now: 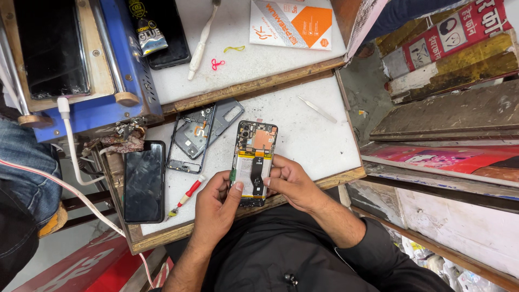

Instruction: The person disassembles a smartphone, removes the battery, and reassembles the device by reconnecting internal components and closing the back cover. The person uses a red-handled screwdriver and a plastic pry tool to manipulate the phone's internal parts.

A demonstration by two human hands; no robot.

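Observation:
An opened phone [254, 157] lies face down on the white worktop [303, 135], its back removed so the battery, an orange-brown board cover and a black flex strip show. My left hand [216, 208] holds its lower left edge, thumb pressed on the battery. My right hand [292, 184] grips the lower right edge, fingertips at the black flex strip. A bare phone frame [186, 143] with a grey back cover [219, 121] lies just left of it. A red-handled screwdriver [186, 196] rests beside my left hand.
A black phone [144, 181] lies face up at the left edge. Metal tweezers [318, 110] lie to the right. On the raised shelf behind are a blue machine [124, 59], a white toothbrush [201, 46], an orange and white box [292, 22].

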